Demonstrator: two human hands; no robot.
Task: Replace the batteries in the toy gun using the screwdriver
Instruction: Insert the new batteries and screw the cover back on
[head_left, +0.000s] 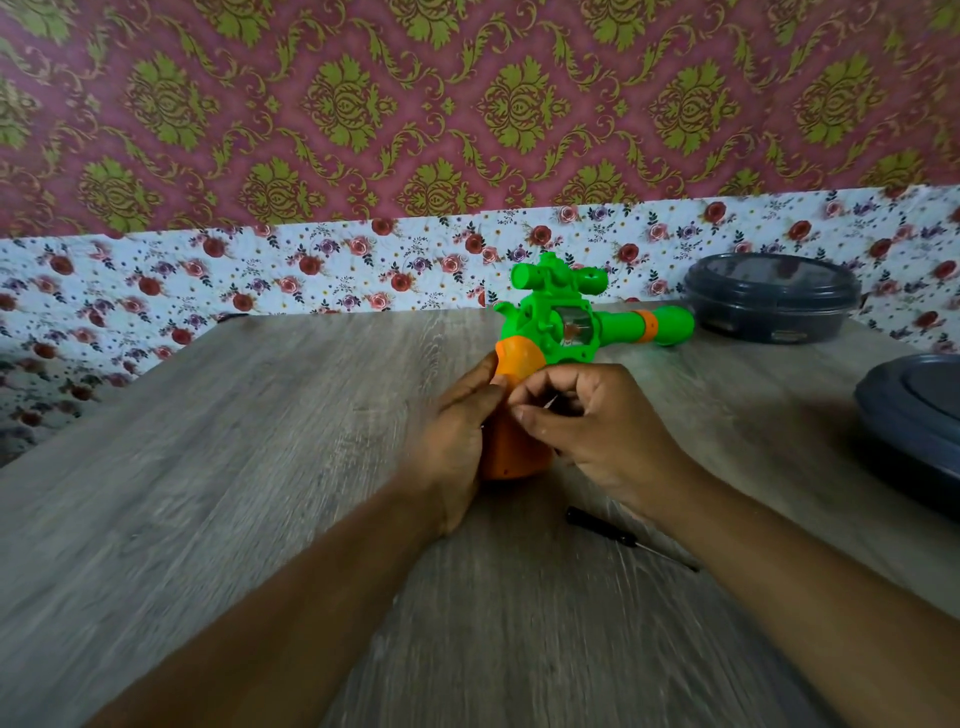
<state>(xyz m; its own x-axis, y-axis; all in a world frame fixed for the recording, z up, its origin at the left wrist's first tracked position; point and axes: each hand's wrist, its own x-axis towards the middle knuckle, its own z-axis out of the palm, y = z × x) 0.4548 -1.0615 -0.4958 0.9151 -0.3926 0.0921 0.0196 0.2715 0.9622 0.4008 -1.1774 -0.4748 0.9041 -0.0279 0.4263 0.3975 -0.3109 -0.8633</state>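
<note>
A grey wood-grain bench (218, 467) fills most of the view, set against a wall papered in maroon and gold above and a rose print below. At its far right stands a dark round container (772, 297) with its lid on, so its contents cannot be seen; nearer, at the right edge, lies a second dark container (914, 426), cut off by the frame, and what it holds cannot be told either. The toy gun (566, 322), green with an orange grip, lies mid-bench with its barrel pointing right toward the round container. The left hand (457, 431) lies against the left side of the orange grip, its fingers fairly straight. The right hand (597, 426) has its fingers curled over the grip, pinching something small and thin that is too blurred to name. The screwdriver (623, 538), black-handled, lies on the bench just beneath the right wrist.
</note>
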